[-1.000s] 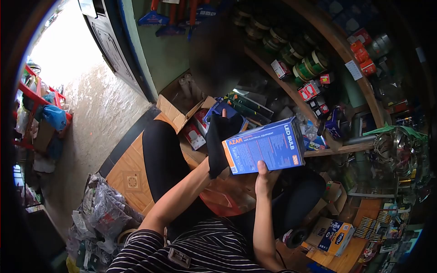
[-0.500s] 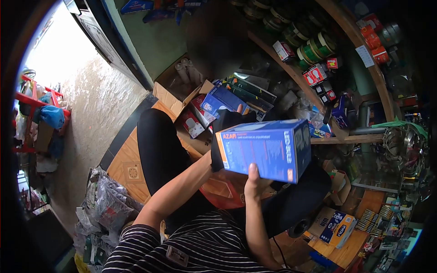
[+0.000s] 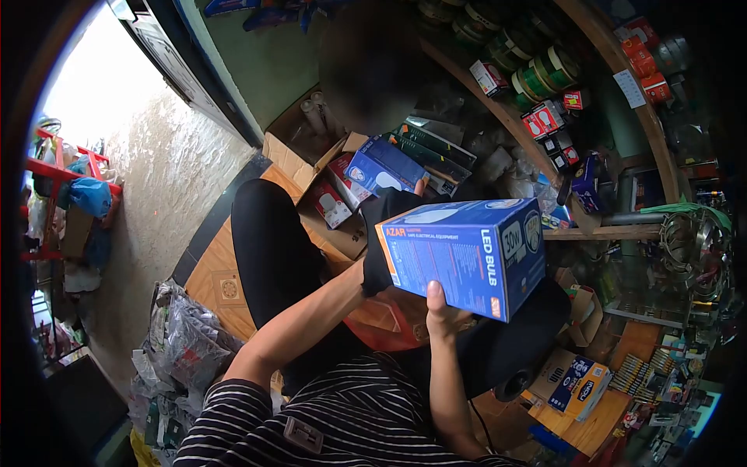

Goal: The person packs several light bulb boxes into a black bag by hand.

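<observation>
My right hand (image 3: 440, 315) grips a blue LED bulb box (image 3: 443, 249) from below, thumb pressed on its printed side. The box is tilted, showing "30W" on its end panel. Around my left hand (image 3: 421, 187) is a black cloth (image 3: 381, 229), pressed against the far left edge of the box. Only a fingertip of that hand shows past the cloth; the rest is covered. Just beyond, an open cardboard carton (image 3: 299, 159) stands beside another blue LED bulb box (image 3: 381, 167) and a red-and-white bulb box (image 3: 332, 205).
Shelves with green spools (image 3: 545, 76) and small bulb boxes (image 3: 542, 119) rise at the upper right. A grey plastic heap (image 3: 183, 331) lies at my left. On a wooden board (image 3: 595, 424) at lower right sit a battery carton (image 3: 580, 387) and several batteries. A red rack (image 3: 58, 171) stands far left.
The blue box has shifted slightly right and turned, so its end panel faces me more and its print is sharper. The black cloth and my left hand have moved a little right.
</observation>
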`<state>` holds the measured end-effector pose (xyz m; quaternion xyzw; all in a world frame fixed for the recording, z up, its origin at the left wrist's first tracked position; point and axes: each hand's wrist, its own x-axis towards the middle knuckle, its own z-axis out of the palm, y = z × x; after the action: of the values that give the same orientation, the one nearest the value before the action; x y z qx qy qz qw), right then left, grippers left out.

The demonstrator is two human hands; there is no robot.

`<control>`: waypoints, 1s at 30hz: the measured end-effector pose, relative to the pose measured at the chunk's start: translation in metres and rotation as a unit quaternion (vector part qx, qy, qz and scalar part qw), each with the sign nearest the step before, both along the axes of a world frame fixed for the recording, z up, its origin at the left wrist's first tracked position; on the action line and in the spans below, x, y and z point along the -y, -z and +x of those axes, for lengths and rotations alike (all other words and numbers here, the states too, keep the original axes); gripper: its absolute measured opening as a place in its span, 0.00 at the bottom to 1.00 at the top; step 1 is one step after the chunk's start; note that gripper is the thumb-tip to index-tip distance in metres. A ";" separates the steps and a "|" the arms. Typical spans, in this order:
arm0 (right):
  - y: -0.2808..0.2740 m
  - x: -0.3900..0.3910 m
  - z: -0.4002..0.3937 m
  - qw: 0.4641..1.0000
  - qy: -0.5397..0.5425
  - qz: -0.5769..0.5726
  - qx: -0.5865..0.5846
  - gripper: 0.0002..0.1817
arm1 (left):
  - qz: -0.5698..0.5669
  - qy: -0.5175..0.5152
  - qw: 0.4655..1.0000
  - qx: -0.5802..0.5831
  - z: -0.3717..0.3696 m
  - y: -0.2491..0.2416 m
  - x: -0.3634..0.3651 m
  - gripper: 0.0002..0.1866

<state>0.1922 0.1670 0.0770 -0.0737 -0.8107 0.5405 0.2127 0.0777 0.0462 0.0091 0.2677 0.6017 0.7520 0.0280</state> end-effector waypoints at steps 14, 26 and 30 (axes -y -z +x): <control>-0.004 0.023 0.008 0.993 -0.069 0.026 0.093 0.49 | 0.237 0.137 0.923 0.272 0.010 0.021 -0.009 0.51; -0.010 -0.030 -0.019 0.965 0.185 -0.167 -0.077 0.46 | -0.346 -0.152 0.914 -0.148 -0.017 -0.076 0.008 0.46; -0.024 -0.048 -0.014 0.795 0.049 -0.594 -0.110 0.42 | -0.400 -0.121 0.881 -0.222 -0.026 -0.082 0.011 0.36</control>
<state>0.1784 0.2147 0.1008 -0.1650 -0.2967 0.9092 0.2411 0.0513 0.0349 0.0913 0.3185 0.8697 0.3656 -0.0926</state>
